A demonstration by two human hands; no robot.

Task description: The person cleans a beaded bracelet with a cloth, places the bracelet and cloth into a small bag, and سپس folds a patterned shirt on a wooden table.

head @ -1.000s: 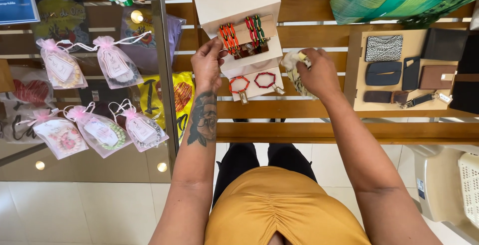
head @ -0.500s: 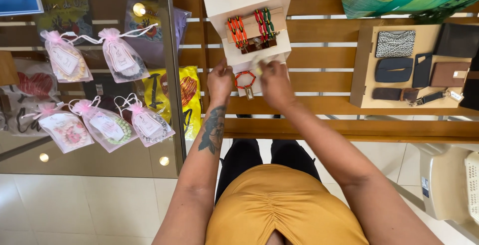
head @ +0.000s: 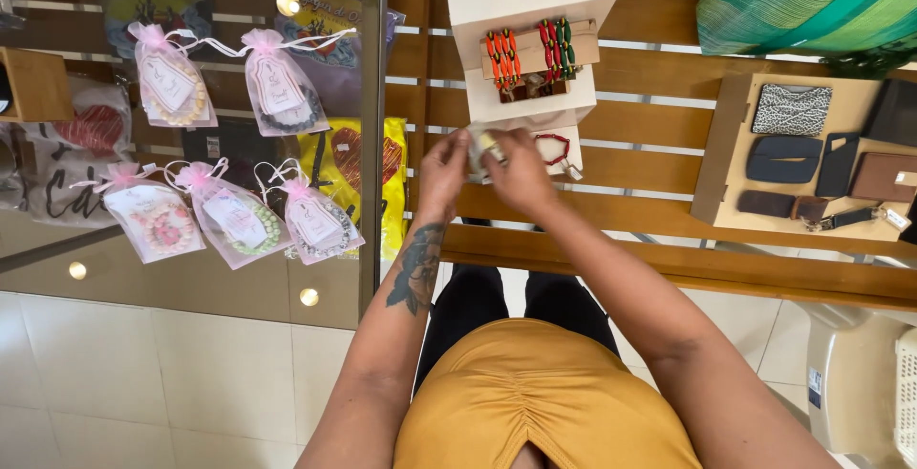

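While the pink bags point(head: 229, 159) are lying on the glass far to the left of the white box point(head: 530, 10), the two hands are coming together just below that box. The left hand point(head: 442, 175) is pinching one side of a small pale thing point(head: 487, 147), and the right hand point(head: 522, 175) is closing on its other side, so the hands are touching. What the small thing is, I cannot tell. A red bracelet point(head: 552, 148) is lying just right of the hands, under the box. Far to the right of the box, dark wallets point(head: 783, 159) are sitting on a brown tray point(head: 718, 159).
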